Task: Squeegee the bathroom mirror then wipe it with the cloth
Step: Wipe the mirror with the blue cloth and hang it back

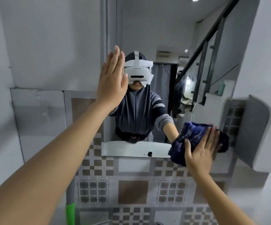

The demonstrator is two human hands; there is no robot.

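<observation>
Glass, mirror (pixel 147 38): largest item; wall-mounted above the checked tile wall (pixel 131 184), reflecting the person, a stair rail and a room behind.
Tile, wall: grey and brown squares below and left of the mirror; lower part cut off by the frame.
Left hand (pixel 112 82): fingers straight and together, holding nothing; palm flat at the mirror's left edge, judged to steady the body or the panel while the other hand works.
Right hand (pixel 201 150): fingers spread, pressing the cloth against the glass at the lower right corner; judged the wiping stage.
Cloth (pixel 195 140): dark blue, bunched; partly hidden under the right hand, doubled by its reflection.
Green-tipped pole (pixel 70 208): bottom left, blurred; cannot tell whether it is the squeegee.
Dark speck (pixel 149 153): near the mirror's lower edge; too small to identify.
</observation>
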